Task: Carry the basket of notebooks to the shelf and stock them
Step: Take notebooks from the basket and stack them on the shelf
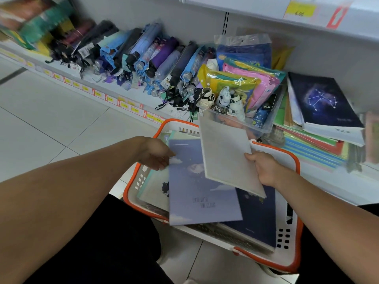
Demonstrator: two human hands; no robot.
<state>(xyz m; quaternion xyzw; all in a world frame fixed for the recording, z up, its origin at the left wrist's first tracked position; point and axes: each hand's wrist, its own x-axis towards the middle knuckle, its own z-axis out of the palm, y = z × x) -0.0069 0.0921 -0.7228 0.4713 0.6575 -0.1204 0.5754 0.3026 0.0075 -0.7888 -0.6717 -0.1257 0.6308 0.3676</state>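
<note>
A white basket with an orange rim (295, 238) sits on the floor in front of the low shelf (127, 99). Several notebooks lie inside it. My left hand (155, 153) holds the left edge of a lavender cloud-print notebook (196, 193), tilted over the basket. My right hand (264, 168) grips the right edge of a pale grey notebook (224, 154), lifted above the basket and angled toward the shelf. A dark navy notebook (258, 218) lies under both. On the shelf at right, a constellation-cover notebook (322, 99) tops a stack.
Folded umbrellas (143, 58) fill the shelf's left and middle. A clear bin (258, 126) holds packaged raincoats and small items beside the notebook stack. Coloured folders (311, 148) lie under the stack. Price tags line the shelf edge. Tiled floor spreads to the left.
</note>
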